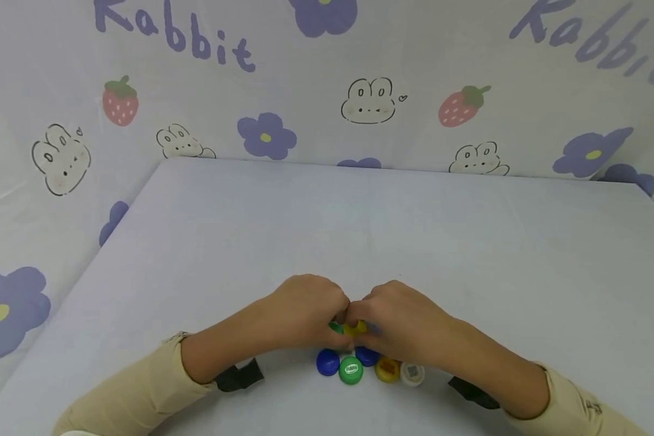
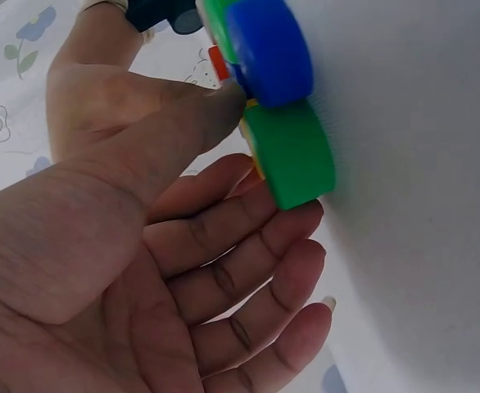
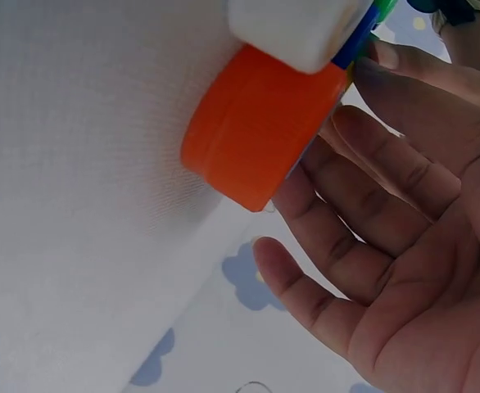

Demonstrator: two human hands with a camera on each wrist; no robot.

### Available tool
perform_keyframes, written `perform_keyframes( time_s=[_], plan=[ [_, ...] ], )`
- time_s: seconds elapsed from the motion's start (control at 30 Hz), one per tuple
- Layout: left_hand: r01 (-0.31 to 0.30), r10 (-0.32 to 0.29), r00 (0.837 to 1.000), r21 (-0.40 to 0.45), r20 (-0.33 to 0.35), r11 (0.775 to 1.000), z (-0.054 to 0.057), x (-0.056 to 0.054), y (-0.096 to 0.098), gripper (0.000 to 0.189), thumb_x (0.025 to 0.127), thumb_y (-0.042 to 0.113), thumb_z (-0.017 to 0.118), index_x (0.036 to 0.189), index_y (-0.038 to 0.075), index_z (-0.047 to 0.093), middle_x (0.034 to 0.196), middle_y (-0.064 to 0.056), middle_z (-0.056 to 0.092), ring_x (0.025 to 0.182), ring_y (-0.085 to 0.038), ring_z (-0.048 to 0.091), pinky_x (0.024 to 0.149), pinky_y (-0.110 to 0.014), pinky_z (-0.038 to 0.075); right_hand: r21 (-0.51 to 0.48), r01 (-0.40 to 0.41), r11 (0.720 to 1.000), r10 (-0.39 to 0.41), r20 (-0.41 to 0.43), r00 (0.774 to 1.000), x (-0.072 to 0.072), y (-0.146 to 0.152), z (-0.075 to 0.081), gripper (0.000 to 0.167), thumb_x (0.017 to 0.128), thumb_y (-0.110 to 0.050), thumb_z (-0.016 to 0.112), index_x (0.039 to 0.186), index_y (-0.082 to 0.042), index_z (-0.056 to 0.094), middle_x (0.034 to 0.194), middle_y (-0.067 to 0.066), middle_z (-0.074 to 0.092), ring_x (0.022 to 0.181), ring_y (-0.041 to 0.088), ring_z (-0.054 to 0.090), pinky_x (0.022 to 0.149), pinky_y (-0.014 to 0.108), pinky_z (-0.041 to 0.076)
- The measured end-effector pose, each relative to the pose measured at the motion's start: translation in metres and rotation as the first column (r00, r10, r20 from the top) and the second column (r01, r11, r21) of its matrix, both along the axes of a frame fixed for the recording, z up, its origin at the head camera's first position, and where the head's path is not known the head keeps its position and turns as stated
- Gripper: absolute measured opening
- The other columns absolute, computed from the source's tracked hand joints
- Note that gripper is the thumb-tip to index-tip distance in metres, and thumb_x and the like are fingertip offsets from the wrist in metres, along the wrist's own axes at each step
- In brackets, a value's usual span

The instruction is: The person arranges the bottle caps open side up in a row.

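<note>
"Left hand (image 1: 307,312) and right hand (image 1: 406,321): pinching?"
"Can't tell; their fingertips gather around the yellow piece (image 1: 354,329), beyond the front green cap (image 1: 351,370)."
"Advice?"
"Steady it lightly, without nudging the nearby blue caps (image 1: 327,362)."

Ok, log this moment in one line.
left grip: at caps | right grip: at caps | cap colours: blue, green, yellow, white, orange | pinch: unclear
</note>
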State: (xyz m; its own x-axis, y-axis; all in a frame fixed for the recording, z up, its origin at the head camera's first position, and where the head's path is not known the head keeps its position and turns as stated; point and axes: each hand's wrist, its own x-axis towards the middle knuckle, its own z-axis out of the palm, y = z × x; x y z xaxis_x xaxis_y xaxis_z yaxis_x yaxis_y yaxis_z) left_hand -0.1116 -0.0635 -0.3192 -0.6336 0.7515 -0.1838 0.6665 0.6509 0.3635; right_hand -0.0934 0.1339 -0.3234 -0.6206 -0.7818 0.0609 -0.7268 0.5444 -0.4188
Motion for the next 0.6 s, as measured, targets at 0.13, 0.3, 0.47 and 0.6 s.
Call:
perform_keyframes(
  time_s=[0.13, 0.3, 0.47, 0.6],
  plan=[
    [-0.005, 0.005, 1.0, 0.001, 0.007, 1.0, -0.004, -0.0017, 0.0002, 0.036, 0.086, 0.036, 0.084, 0.068, 0.017, 0.059, 0.057, 0.011, 0.044, 0.057, -0.006, 0.038, 0.052, -0.022, 0.028, 0.015, 0.012, 1.0, -0.013, 0.026, 1.0, -0.0004, -0.0017, 0.0002, 0.016, 0.084, -0.014, 0.086, 0.098, -0.014, 0.078, 0.088, -0.009, 0.076, 0.071, -0.002, 0.064, 0.077, 0.031, 0.054],
    [-0.017, 0.017, 1.0, 0.002, 0.004, 1.0, -0.0048, -0.0011, 0.0008, 0.036, 0.085, 0.035, 0.085, 0.068, 0.017, 0.059, 0.057, 0.01, 0.046, 0.057, -0.006, 0.039, 0.052, -0.022, 0.029, 0.023, 0.012, 1.0, -0.013, 0.038, 0.999, -0.0005, -0.0031, 0.0012, 0.015, 0.085, -0.015, 0.086, 0.098, -0.014, 0.077, 0.087, -0.008, 0.076, 0.068, -0.003, 0.06, 0.073, 0.027, 0.053],
    [-0.02, 0.02, 1.0, 0.003, -0.008, 1.0, -0.0067, -0.0004, 0.0014, 0.036, 0.085, 0.035, 0.085, 0.069, 0.017, 0.059, 0.057, 0.011, 0.046, 0.058, -0.006, 0.039, 0.052, -0.023, 0.03, 0.018, 0.008, 1.0, -0.008, 0.024, 1.0, 0.0003, -0.0034, 0.0007, 0.014, 0.084, -0.014, 0.086, 0.095, -0.014, 0.077, 0.084, -0.008, 0.075, 0.066, -0.004, 0.058, 0.073, 0.027, 0.053],
    [-0.021, 0.022, 1.0, 0.018, -0.012, 1.0, -0.0075, 0.0003, 0.0004, 0.034, 0.085, 0.035, 0.085, 0.069, 0.016, 0.06, 0.057, 0.01, 0.045, 0.057, -0.006, 0.039, 0.052, -0.023, 0.029, 0.011, 0.0, 1.0, 0.0, -0.002, 1.0, 0.0003, -0.0032, -0.0011, 0.017, 0.083, -0.012, 0.086, 0.097, -0.014, 0.077, 0.085, -0.009, 0.074, 0.068, -0.002, 0.059, 0.075, 0.03, 0.053]
  ],
)
